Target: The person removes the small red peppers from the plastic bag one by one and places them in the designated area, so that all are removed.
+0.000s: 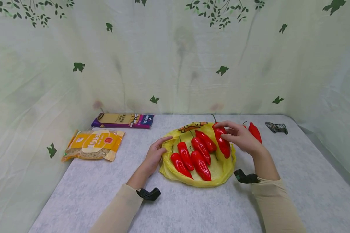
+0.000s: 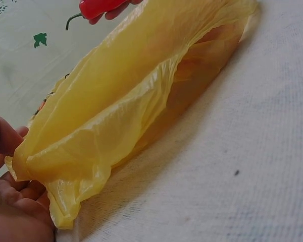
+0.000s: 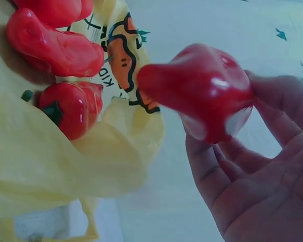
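A yellow plastic bag (image 1: 170,173) lies wide open on the table with several red peppers (image 1: 200,165) inside, green stems on some. My left hand (image 1: 153,157) grips the bag's left edge; in the left wrist view the thin plastic (image 2: 106,121) is pinched between thumb and fingers. Over the bag's right side, my right hand (image 1: 243,137) holds one glossy red pepper (image 1: 223,145), stem up in the head view. The right wrist view shows this pepper (image 3: 207,91) between thumb and fingertips, apart from the bag.
Behind the right hand lie loose red peppers (image 1: 254,132), partly hidden. A small black packet (image 1: 276,127) sits farther right. On the left are an orange food bag (image 1: 94,144) and a long purple-and-tan packet (image 1: 121,120). A patterned curtain (image 1: 175,58) encloses the table.
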`<state>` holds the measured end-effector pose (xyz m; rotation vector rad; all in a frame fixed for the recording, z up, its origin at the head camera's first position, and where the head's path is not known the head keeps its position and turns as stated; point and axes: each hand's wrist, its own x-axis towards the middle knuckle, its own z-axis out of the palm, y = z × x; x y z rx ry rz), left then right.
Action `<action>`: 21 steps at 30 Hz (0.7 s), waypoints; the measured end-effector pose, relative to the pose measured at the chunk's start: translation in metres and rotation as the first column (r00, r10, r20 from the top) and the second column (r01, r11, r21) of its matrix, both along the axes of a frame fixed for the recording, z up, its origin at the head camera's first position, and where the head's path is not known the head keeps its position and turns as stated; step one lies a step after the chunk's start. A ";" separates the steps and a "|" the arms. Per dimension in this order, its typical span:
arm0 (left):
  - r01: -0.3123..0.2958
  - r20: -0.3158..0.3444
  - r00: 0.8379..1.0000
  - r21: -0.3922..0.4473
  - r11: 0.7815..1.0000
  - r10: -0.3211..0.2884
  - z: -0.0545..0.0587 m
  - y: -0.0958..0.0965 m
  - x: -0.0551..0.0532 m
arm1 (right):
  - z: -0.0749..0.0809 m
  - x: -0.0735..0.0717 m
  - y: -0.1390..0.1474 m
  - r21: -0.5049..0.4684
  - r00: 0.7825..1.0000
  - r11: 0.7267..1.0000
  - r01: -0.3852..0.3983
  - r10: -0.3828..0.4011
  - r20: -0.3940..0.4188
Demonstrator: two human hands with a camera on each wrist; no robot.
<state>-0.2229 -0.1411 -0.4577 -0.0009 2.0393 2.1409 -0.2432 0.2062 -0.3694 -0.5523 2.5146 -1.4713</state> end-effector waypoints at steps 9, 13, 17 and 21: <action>0.002 -0.008 1.000 0.003 1.000 -0.002 -0.003 -0.001 -0.001 | 0.002 0.001 0.006 -0.008 0.998 0.998 0.056 -0.056 0.031; 0.014 0.002 1.000 0.002 1.000 -0.014 -0.004 -0.001 -0.001 | 0.000 0.002 0.010 -0.017 0.996 0.996 0.084 -0.083 0.015; 0.019 0.003 1.000 -0.005 1.000 -0.019 -0.003 -0.001 0.001 | 0.000 0.002 0.012 -0.043 0.995 0.994 0.098 -0.100 -0.028; 0.011 -0.011 1.000 -0.010 1.000 -0.011 -0.001 -0.001 0.001 | 0.001 -0.002 0.013 -0.043 0.991 0.991 0.126 -0.128 -0.042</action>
